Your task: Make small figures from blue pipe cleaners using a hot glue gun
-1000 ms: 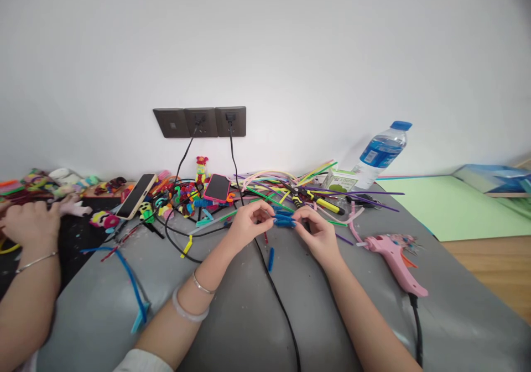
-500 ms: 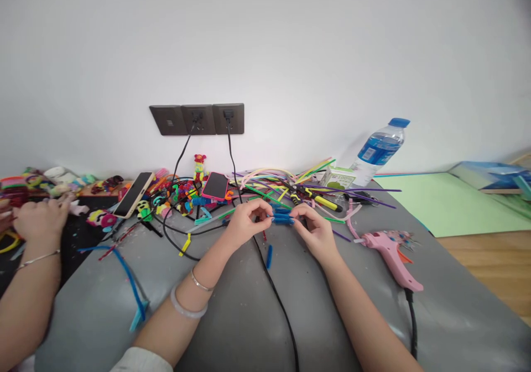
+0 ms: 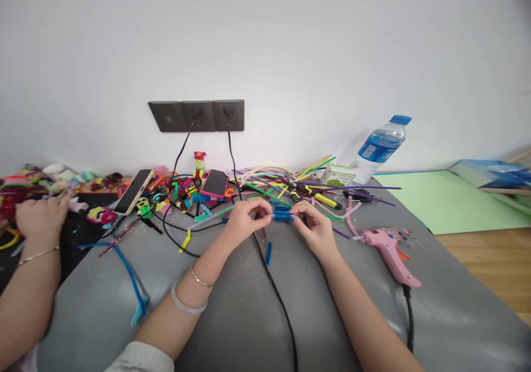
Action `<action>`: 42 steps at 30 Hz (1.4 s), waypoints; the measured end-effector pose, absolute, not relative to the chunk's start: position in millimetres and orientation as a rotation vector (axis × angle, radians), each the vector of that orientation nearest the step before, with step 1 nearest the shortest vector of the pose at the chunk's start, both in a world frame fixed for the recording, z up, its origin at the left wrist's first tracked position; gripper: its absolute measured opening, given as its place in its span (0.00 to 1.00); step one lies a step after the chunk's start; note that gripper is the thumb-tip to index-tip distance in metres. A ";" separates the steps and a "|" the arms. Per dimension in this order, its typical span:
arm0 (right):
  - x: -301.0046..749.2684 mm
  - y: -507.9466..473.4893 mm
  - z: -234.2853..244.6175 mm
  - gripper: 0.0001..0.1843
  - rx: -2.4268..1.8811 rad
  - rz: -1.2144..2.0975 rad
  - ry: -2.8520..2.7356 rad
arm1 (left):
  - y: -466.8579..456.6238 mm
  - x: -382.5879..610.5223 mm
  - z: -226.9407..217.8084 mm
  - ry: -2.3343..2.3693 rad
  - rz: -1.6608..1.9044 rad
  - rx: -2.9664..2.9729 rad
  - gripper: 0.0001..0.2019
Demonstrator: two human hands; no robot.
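Both my hands meet over the middle of the grey table. My left hand pinches one end of a folded blue pipe cleaner, and my right hand pinches the other end. The blue bundle hangs just above the tabletop between my fingertips. A short loose blue piece lies on the table right below them, beside a black cable.
A pink glue gun lies to the right. Behind my hands sit a heap of coloured pipe cleaners, two phones, a water bottle and wall sockets. Another person's hand works at the far left.
My hands have stayed together on the blue pipe cleaner, with only small finger shifts. The other person's hand at the left has moved slightly.
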State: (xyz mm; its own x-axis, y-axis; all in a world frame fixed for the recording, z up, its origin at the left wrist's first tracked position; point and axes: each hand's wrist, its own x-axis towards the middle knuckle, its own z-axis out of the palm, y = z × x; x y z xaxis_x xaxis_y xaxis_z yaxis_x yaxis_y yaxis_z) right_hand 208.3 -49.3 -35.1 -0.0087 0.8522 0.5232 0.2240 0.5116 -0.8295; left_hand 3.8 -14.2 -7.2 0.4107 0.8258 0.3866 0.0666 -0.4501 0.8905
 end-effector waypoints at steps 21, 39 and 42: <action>208.7 -48.4 -35.8 0.06 -0.918 0.641 -1.506 | -17.1 10.2 -10.6 0.792 1.122 1.722 0.08; 209.0 -48.5 -37.3 0.02 -0.929 0.616 -1.541 | -16.7 8.9 -9.0 0.890 1.141 1.832 0.05; 209.1 -48.7 -37.0 0.03 -0.941 0.614 -1.543 | -16.7 8.9 -9.1 0.915 1.147 1.849 0.04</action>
State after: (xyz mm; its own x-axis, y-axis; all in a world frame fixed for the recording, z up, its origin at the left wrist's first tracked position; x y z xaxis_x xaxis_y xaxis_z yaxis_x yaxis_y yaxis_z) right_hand 209.1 -48.7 -37.0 -0.0078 0.8341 0.5515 0.2271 0.5386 -0.8114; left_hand 8.9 -16.7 -9.1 0.3391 0.8614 0.3782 0.1770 -0.4532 0.8736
